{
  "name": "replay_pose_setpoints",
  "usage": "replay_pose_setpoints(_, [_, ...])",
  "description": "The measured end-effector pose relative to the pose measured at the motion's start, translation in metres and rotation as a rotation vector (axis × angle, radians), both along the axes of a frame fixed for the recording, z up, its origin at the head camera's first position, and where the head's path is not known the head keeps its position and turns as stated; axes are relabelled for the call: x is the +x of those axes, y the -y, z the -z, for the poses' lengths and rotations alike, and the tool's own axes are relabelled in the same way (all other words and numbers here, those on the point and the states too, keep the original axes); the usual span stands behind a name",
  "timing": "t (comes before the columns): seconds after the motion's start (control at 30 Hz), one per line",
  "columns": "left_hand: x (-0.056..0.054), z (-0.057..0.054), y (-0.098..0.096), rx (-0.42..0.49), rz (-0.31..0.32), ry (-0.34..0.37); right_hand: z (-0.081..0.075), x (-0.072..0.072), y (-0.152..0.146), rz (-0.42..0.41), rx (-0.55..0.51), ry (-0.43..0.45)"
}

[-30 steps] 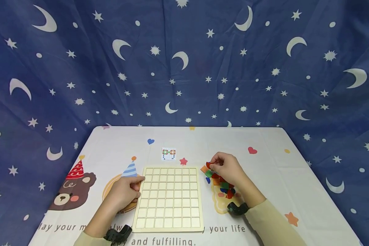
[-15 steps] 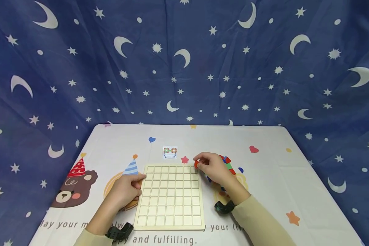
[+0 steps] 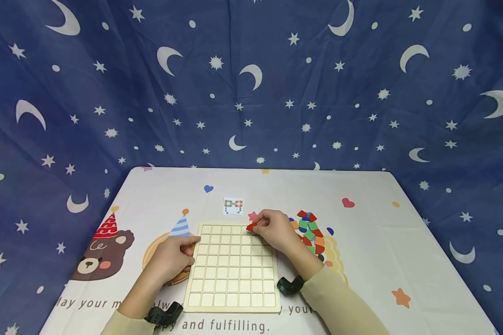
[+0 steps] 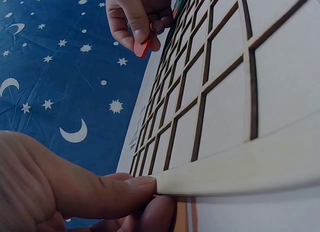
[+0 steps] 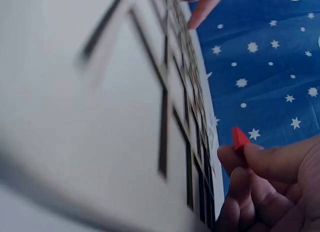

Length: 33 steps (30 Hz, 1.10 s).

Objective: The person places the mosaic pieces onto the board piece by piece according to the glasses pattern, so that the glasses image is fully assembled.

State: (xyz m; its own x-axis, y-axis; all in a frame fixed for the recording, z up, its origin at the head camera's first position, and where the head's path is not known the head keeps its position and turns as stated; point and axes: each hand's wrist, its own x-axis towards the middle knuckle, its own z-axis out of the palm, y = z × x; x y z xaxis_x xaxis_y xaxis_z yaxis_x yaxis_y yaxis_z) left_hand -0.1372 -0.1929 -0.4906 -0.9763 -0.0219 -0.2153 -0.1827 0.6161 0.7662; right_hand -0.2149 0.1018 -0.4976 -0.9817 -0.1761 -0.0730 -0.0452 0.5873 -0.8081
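Observation:
A pale wooden grid board (image 3: 228,272) with rows of square cells lies on the table. My left hand (image 3: 173,258) pinches its left edge, thumb (image 4: 142,181) against the rim and a fingertip just below it. Over the board's upper right part is my right hand (image 3: 276,230), pinching a small red piece (image 3: 251,227) between thumb and finger. In the right wrist view the red piece (image 5: 240,138) has a pointed tip and is held above the cells. Part of it is hidden by my fingers.
Right of the board lies a loose pile of red, green, orange and blue pieces (image 3: 312,232), partly behind my right hand. A small card (image 3: 233,206) with a coloured grid pattern lies beyond the board. A printed cloth (image 3: 402,260) covers the table.
My right hand has moved left from the pile to above the board, carrying the red piece. More of the pile now shows. My left hand stays at the board's left edge.

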Motion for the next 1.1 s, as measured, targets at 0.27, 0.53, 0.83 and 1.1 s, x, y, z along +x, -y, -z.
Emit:
replay_pose_setpoints(0.27, [0.0, -0.001, 0.0, 0.003, -0.01, 0.011, -0.001, 0.002, 0.008, -0.045, 0.0, 0.006])
replay_pose_setpoints(0.53, [0.001, -0.001, -0.001, 0.007, -0.013, 0.014, -0.003, 0.012, 0.017, -0.082, 0.08, 0.002])
replay_pose_setpoints(0.83, [0.0, 0.0, 0.0, 0.003, -0.009, 0.011, -0.006, 0.012, 0.019, -0.106, 0.161, -0.001])
replay_pose_setpoints(1.1, [-0.001, 0.001, 0.0, -0.034, -0.008, 0.021, -0.002, 0.009, 0.015, -0.149, 0.209, -0.041])
